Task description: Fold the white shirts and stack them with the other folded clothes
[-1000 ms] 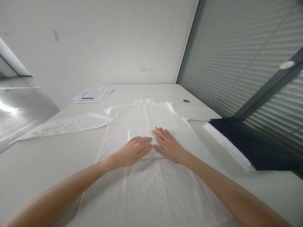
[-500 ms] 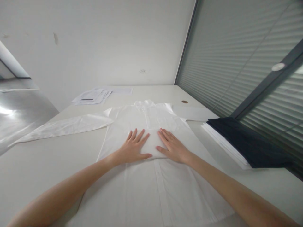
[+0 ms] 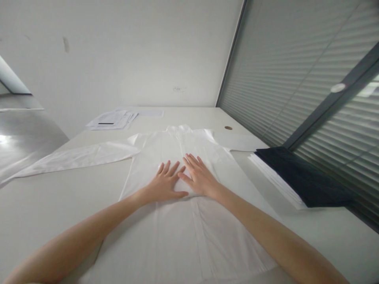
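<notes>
A white long-sleeved button-front shirt (image 3: 177, 240) lies spread out with its collar (image 3: 179, 129) at the far end. One sleeve (image 3: 85, 157) stretches out to the left, the other (image 3: 239, 142) to the right. Across the shirt's middle, my left hand (image 3: 166, 184) rests flat with fingers spread. My right hand (image 3: 201, 177) lies open beside it, its thumb near or touching the left fingers. Beneath both hands is a flat white layer, mostly covered; whether it is part of the shirt I cannot tell.
The shirt is on a white table (image 3: 59, 205). At the right, a dark folded cloth (image 3: 302, 173) tops a white stack (image 3: 275, 181). Papers (image 3: 112, 119) lie at the back left. There is a round hole (image 3: 228, 127) near the back right, and window blinds (image 3: 275, 79) flank the right.
My right hand has slid left and slightly away from me across the shirt, closer to my left hand. My left hand stays in place. The camera view has shifted slightly.
</notes>
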Available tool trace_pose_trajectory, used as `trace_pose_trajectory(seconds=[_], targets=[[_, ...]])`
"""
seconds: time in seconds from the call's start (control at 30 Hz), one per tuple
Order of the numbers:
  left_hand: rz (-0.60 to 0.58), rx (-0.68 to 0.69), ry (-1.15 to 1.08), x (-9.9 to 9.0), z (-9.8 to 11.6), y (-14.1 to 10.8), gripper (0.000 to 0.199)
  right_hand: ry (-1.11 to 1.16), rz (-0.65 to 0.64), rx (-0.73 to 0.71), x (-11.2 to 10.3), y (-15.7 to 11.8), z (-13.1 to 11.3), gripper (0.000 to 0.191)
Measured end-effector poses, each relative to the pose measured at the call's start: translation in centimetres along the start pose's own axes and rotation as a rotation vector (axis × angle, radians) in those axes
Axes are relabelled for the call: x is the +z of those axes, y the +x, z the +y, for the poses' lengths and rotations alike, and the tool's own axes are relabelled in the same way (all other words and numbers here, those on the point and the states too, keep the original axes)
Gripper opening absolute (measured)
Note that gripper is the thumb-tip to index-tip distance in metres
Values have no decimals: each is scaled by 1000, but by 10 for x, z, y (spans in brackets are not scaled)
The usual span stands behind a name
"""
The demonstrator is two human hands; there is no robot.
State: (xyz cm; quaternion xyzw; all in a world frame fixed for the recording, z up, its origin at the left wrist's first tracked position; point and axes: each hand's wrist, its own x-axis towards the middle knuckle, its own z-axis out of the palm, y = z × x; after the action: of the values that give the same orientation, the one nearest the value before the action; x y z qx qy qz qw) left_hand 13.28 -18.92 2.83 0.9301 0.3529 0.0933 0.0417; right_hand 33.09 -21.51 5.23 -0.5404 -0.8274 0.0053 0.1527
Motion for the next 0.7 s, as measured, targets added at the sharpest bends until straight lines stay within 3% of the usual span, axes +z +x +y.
trace_pose_trajectory(seconds=[0.17, 0.43, 0.7], targets=[[-6, -3, -2, 3, -2, 1, 103, 47, -78, 56, 18, 19, 0, 85], [-16, 8, -32, 2, -4, -1, 97, -71, -83, 120, 16, -7, 43, 85], [52, 44, 6, -2, -2, -4, 90, -60, -21, 131, 17, -17, 56, 77]])
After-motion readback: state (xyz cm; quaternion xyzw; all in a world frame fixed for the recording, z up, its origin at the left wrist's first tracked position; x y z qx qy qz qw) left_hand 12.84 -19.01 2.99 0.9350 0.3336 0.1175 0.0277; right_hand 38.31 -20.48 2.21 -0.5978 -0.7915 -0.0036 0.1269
